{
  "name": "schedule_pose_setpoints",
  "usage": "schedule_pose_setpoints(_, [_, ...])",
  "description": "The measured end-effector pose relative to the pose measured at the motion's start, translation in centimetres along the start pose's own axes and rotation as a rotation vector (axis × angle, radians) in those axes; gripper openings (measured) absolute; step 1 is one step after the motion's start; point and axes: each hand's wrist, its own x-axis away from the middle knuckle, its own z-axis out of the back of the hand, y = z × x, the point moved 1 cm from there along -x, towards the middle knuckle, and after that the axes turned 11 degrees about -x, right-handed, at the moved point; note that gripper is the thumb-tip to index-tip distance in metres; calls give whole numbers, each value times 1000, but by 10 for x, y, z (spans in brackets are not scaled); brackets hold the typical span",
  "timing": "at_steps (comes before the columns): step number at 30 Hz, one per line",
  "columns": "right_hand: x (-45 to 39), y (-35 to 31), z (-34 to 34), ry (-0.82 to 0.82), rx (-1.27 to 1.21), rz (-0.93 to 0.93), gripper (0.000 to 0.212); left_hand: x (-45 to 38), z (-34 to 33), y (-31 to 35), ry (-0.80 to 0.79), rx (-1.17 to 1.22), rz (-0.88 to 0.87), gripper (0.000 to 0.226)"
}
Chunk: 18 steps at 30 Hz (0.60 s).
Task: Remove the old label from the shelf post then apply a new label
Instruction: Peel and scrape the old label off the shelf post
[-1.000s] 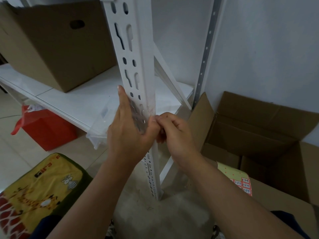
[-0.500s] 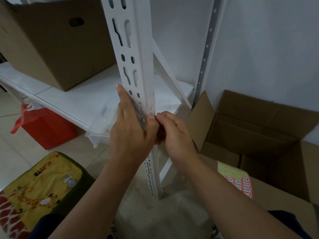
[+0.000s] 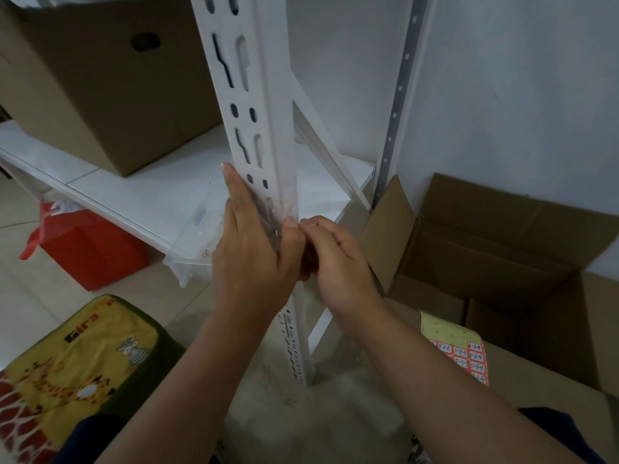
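A white slotted shelf post (image 3: 258,95) stands upright in the middle. A clear, glossy label film (image 3: 273,212) with reddish smears lies over the post at shelf height. My left hand (image 3: 251,262) lies flat along the post's left face, fingers straight and pointing up, thumb pressed on the front over the film. My right hand (image 3: 338,262) is beside it at the post's right edge, with curled fingers pinching the film's edge next to my left thumb. A sheet of red numbered labels (image 3: 465,356) lies on a cardboard flap at the lower right.
A closed cardboard box (image 3: 100,78) sits on the white shelf board (image 3: 150,192). An open cardboard box (image 3: 502,236) stands against the wall at right. A clear plastic container (image 3: 197,249), a red bag (image 3: 90,242) and a yellow cushion (image 3: 67,363) are at left.
Both hands have shifted slightly up the post while staying together at the film. The right hand's fingertips stay pinched at the post's right edge.
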Motion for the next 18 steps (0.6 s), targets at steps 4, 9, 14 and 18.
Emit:
schedule_pose_setpoints(4, [-1, 0, 0, -15, -19, -1, 34, -1, -1, -4, -21, -10, -20, 83])
schedule_pose_setpoints(9, [-2, 1, -1, -13, -55, 17, 34, -1, -2, -4, -26, -23, -20, 81])
schedule_pose_setpoints(14, [-2, 2, 0, -32, -47, 28, 38, -1, -2, -3, -32, -11, -24, 78])
schedule_pose_setpoints(18, [-2, 2, 1, -36, -13, 35, 38, -2, -2, -3, -38, -9, -17, 77])
